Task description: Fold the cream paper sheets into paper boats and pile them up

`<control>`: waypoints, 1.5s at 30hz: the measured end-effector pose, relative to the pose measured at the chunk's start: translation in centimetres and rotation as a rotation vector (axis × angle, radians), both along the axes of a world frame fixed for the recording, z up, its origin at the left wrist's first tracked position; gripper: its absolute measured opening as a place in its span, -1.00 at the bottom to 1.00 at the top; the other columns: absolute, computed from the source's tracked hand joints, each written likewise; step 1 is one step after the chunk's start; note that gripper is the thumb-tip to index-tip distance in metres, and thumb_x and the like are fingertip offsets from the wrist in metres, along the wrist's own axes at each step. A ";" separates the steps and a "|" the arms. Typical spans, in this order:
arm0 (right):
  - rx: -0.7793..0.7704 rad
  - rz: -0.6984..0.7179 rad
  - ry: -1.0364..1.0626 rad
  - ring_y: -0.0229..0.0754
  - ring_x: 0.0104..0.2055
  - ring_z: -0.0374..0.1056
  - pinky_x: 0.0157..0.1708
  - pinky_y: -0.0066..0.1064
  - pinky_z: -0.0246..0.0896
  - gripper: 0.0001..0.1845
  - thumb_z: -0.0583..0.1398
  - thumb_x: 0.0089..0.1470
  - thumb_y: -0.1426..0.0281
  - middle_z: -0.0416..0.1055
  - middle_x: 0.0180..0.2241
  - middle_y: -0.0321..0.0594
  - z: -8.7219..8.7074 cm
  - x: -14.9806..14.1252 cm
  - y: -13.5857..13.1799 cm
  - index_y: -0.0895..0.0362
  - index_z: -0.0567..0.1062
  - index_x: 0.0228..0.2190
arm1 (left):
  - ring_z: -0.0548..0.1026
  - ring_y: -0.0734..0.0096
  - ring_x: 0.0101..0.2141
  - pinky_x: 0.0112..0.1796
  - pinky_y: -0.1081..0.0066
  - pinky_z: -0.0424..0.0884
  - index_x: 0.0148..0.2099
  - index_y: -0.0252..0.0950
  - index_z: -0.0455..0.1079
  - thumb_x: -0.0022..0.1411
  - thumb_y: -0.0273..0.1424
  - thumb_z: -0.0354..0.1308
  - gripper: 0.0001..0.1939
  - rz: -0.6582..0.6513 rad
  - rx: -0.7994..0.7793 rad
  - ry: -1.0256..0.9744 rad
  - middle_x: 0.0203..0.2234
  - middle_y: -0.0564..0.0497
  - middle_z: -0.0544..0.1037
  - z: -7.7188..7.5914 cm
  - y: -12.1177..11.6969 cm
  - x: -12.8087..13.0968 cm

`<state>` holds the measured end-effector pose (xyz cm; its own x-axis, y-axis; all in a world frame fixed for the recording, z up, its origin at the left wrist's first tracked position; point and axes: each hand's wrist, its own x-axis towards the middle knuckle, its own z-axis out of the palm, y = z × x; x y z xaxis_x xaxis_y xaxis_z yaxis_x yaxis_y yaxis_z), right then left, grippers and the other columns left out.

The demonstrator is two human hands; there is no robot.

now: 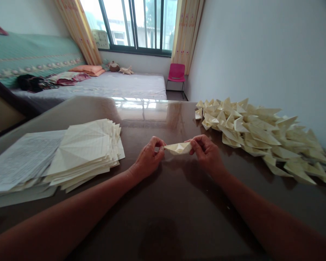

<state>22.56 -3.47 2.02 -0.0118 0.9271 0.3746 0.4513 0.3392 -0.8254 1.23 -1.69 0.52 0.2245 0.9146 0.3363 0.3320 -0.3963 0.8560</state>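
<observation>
Both hands meet over the middle of a dark, glossy table. The left hand pinches one pointed end of a small folded paper boat between thumb and fingers, closed tight on it. The right hand pinches the other end the same way. The boat hangs between them, just above the tabletop, cream-coloured and creased.

To the left lies a stack of creased paper sheets, fanned slightly, partly resting on printed pages. To the right, a large heap of finished boats spreads along the table's edge by the wall.

The step in hand looks like pulling the boat's ends apart to open its hull. Doing this well likely means gripping close to the tips, drawing outward evenly with both hands, and keeping the centre crease straight so the thin paper does not tear.

Fingertips cover both ends of the boat, so the exact folds there cannot be made out. The heap runs off the right edge of the view, and the printed pages are cut off at the left. Text on those pages is too small to read. Behind the table are a bed, a window and a pink chair.
</observation>
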 end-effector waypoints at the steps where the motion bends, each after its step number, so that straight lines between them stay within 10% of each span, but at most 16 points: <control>1: 0.001 0.011 -0.052 -0.22 -0.47 0.36 -0.42 -0.43 0.24 -0.74 0.09 0.18 0.15 0.45 -0.51 -0.25 0.1 0.0 -0.1 0.08 0.39 -0.34 | 0.44 0.45 -0.29 -0.35 0.48 0.43 -0.18 -0.28 0.24 0.27 -0.36 -0.02 -0.88 -0.019 0.018 0.014 -0.28 0.00 0.43 0.1 0.0 -0.1; 9: 0.011 0.095 -0.091 -0.21 -0.44 0.39 -0.37 -0.39 0.28 -0.76 0.08 0.19 0.15 0.52 -0.37 -0.21 0.2 -0.4 -0.6 0.05 0.38 -0.32 | 0.44 0.32 -0.08 -0.10 0.34 0.44 -0.24 -0.28 0.38 0.04 -0.30 0.31 -0.74 -0.277 0.069 0.035 -0.03 -0.10 0.40 -0.2 -0.4 -0.2; 22: -0.047 0.149 0.181 -0.26 -0.37 0.37 -0.36 -0.42 0.27 -0.78 0.11 0.18 0.19 0.52 -0.21 -0.18 0.5 -0.3 -0.2 0.09 0.34 -0.36 | 0.48 0.44 -0.30 -0.25 0.47 0.39 -0.52 -0.31 0.22 0.13 -0.25 0.23 -0.67 -0.038 0.110 0.044 -0.24 0.01 0.55 0.3 -0.1 -0.5; 34: -0.265 0.442 -0.271 -0.26 -0.39 0.35 -0.40 -0.48 0.19 -0.74 0.17 0.10 0.25 0.51 -0.41 -0.29 0.1 0.8 0.0 0.14 0.56 -0.27 | 0.47 0.37 -0.11 -0.10 0.40 0.43 -0.24 -0.29 0.37 0.34 -0.47 -0.07 -0.81 -0.311 0.637 0.610 -0.04 -0.09 0.48 0.3 -2.0 -0.5; 42: 0.092 0.271 -0.600 -0.25 -0.36 0.27 -0.37 -0.46 0.08 -0.86 0.19 0.06 0.37 0.41 -0.45 -0.25 0.3 0.0 -0.6 0.14 0.48 -0.49 | 0.47 0.38 -0.14 -0.11 0.42 0.40 -0.26 -0.30 0.34 0.34 -0.45 -0.04 -0.85 -0.366 0.556 0.523 -0.11 -0.09 0.50 0.5 -2.0 -0.4; 45: -0.004 0.359 -0.503 -0.27 -0.39 0.27 -0.38 -0.47 0.09 -0.79 0.16 0.11 0.29 0.42 -0.44 -0.25 0.6 0.5 -0.4 0.14 0.51 -0.45 | 0.46 0.40 -0.19 -0.12 0.44 0.37 -0.24 -0.30 0.35 0.34 -0.41 -0.05 -0.83 -0.366 0.431 0.458 -0.16 -0.08 0.51 0.5 -1.6 -0.4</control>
<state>23.06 -3.82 2.61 -0.4974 0.8339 0.2391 0.6439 0.5396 -0.5424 0.79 -3.32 1.06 0.6955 0.5612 0.4487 0.4010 -0.8213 0.4057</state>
